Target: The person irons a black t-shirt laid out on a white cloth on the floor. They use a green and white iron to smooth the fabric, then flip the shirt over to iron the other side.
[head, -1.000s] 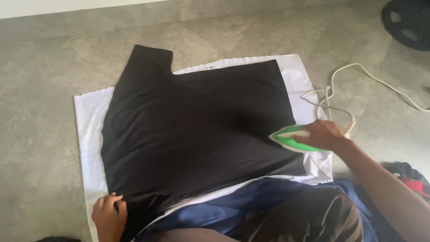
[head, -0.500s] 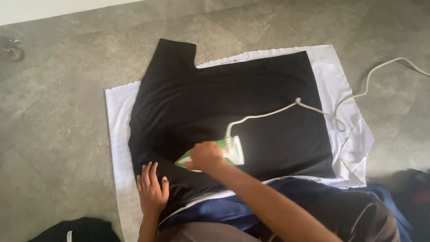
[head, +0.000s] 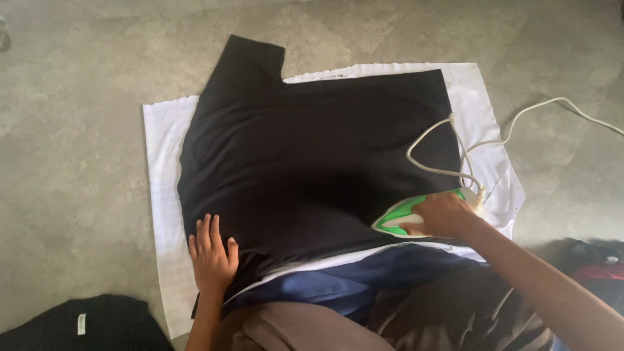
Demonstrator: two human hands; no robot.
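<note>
Black garment spread flat on my white sheet over the concrete floor, my left hand palm-down, fingers splayed on its near hem, my right hand closed around the green iron at its right edge, forearm reaching in from the lower right, white cord looping away.

We see a domestic setting, most likely a room in a home, with a bare grey concrete floor serving as the work surface. On it lies a white sheet under a black garment; a green iron with a white cord rests at the garment's near right edge.
</note>
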